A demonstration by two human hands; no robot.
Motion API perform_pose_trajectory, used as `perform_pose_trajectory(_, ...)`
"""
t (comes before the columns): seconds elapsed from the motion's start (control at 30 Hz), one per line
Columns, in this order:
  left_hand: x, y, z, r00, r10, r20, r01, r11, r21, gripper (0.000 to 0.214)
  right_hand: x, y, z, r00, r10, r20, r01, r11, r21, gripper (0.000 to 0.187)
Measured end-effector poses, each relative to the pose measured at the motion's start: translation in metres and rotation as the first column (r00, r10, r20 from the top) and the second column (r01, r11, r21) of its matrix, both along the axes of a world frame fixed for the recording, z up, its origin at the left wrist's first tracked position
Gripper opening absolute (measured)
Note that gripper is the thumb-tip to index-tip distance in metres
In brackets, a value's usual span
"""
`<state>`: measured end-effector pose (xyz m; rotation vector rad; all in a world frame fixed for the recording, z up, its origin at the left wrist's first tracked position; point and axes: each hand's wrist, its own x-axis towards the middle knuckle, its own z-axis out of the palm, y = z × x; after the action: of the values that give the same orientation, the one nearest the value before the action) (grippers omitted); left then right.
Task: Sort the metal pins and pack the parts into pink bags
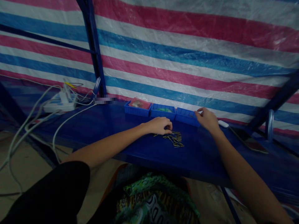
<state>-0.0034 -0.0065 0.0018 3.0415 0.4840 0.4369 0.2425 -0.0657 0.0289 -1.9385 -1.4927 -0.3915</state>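
A loose pile of thin, brass-coloured pin-like pieces [177, 139] lies on the blue table. My left hand [160, 125] rests at the pile's upper left edge, its fingers curled and thumb and fingertips close together over the pieces; whatever they pinch is too small to make out. Over the right end of the right-hand blue bin [185, 117] is my right hand [207, 119]. Its thumb and fingers are bent into a pinch, and I cannot see what is between them. Only a small dark bit shows inside that bin.
Left of it stand a blue bin [163, 114] with green contents and another blue bin [134, 111] holding a reddish packet. A white object [223, 123] and a dark phone [249, 140] lie at right. Cables run from a white power strip [59, 105]. Striped sheeting [187, 56] hangs behind.
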Motion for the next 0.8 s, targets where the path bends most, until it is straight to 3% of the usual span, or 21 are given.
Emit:
perform_pose_trajectory(0.1, 0.001, 0.001, -0.001, 1.0, -0.015, -0.023, 0.015, 1.0, 0.008, 0.016, -0.011, 0.003, -0.008, 0.996, 0.073, 0.047, -0.064, 0.982, -0.176, 0.025)
perform_pose_trajectory(0.2, 0.002, 0.002, -0.002, 0.999, -0.035, -0.031, 0.036, 0.999, 0.023, 0.014, -0.041, 0.0, -0.013, 0.975, 0.216, 0.061, -0.198, 0.956, -0.217, 0.025)
perform_pose_trajectory(0.3, 0.003, 0.004, -0.005, 0.999, -0.035, -0.039, 0.036, 0.999, 0.04, 0.014, -0.069, -0.005, -0.017, 0.919, 0.39, 0.06, -0.362, 0.894, -0.265, 0.023)
perform_pose_trajectory(0.4, 0.004, 0.007, -0.008, 0.999, 0.004, -0.031, -0.002, 0.998, 0.062, 0.015, -0.08, -0.007, -0.019, 0.866, 0.496, 0.066, -0.463, 0.844, -0.269, 0.023)
perform_pose_trajectory(0.53, 0.003, 0.012, -0.01, 0.996, 0.059, 0.07, -0.063, 0.997, 0.054, 0.016, -0.074, -0.006, -0.021, 0.843, 0.534, 0.056, -0.508, 0.827, -0.243, 0.022)
perform_pose_trajectory(0.8, 0.002, 0.015, -0.003, 0.944, 0.045, 0.326, -0.043, 0.999, -0.015, 0.012, -0.073, -0.006, -0.021, 0.829, 0.554, 0.078, -0.528, 0.821, -0.218, 0.016)
